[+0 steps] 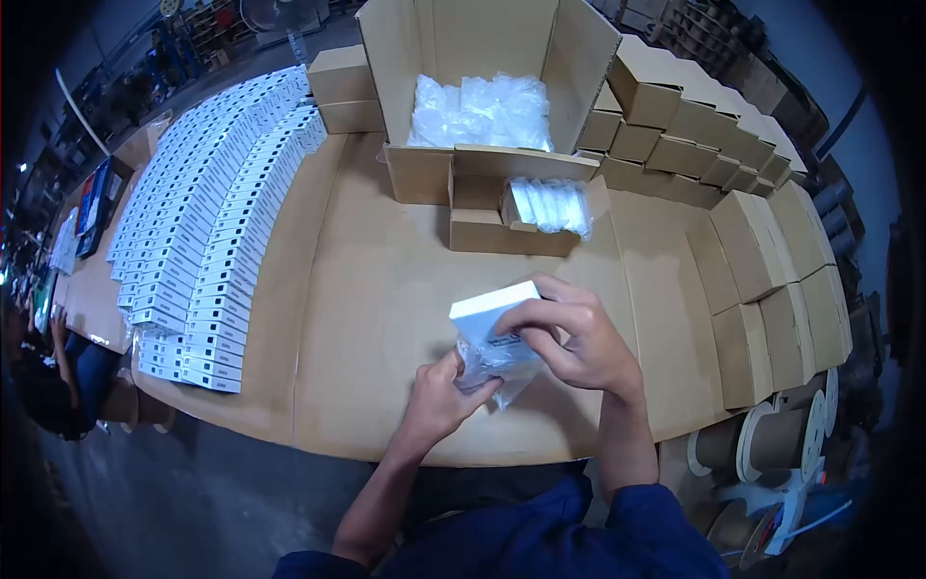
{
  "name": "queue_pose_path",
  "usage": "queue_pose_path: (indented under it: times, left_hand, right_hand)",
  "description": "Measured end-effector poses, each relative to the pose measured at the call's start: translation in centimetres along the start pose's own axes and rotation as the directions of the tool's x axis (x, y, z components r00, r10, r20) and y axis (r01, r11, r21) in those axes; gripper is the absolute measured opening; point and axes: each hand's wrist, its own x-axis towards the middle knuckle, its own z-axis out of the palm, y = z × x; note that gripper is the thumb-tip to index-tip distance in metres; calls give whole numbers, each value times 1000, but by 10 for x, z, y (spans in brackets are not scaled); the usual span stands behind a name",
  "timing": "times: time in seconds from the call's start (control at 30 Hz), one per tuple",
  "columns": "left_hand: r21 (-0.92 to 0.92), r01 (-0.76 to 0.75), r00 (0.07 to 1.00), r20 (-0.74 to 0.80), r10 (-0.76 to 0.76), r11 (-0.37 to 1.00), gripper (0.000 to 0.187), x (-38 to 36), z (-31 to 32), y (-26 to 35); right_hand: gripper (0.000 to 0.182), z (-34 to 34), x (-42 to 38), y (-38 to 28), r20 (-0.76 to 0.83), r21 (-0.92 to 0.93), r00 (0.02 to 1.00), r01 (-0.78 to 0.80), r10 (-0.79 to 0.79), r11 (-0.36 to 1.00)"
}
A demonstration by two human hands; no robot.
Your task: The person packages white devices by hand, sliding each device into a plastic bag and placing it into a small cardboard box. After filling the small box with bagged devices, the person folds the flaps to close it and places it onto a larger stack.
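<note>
Over the near middle of the cardboard-covered table, my right hand (569, 333) grips a small white box (494, 301) by its upper part, fingers closed around it. Just below, my left hand (446, 391) pinches a clear plastic bag (497, 362) between thumb and fingers. The lower end of the white box is inside the bag's mouth, and the box is tilted. Beyond my hands, an open small carton (492, 236) holds several bagged white boxes (550, 205) standing in its right part. Behind it, a large open carton (415, 179) contains a heap of clear plastic bags (482, 111).
Stacked rows of white boxes (207, 227) line the table's left side. Brown cartons (666, 121) are piled at the back right, and more cartons (772, 280) stand along the right edge. Cable spools (772, 444) sit beyond that edge. Another person (58, 376) is at far left.
</note>
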Motion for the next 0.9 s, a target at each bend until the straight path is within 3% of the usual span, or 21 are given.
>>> queue_pose_path:
  times: [0.37,0.5,0.53,0.67,0.73,0.9]
  left_hand:
    - [-85,89,996,-2,-90,992,48,-2,-7,-15]
    - [-220,97,995,-8,-102,971,49,0,-8,-17]
    - [-204,109,994,16,-108,973,46,2,-12,-7]
    - [-195,204,978,75,-193,959,41,-1,-11,-10]
    - [-127,215,974,94,-204,968,42,-1,-10,-17]
    - [-327,194,981,71,-181,925,45,-2,-13,-15]
  right_hand:
    - [27,27,-6,29,-137,292,978,-112,157,950]
    - [25,22,-14,35,-87,234,977,-170,195,957]
    - [23,21,-16,37,-95,210,976,-173,196,962]
    - [21,42,-15,36,-240,457,936,-123,256,881]
    - [21,44,-16,37,-182,450,946,-162,267,878]
    - [22,41,-24,49,-209,477,939,-147,275,866]
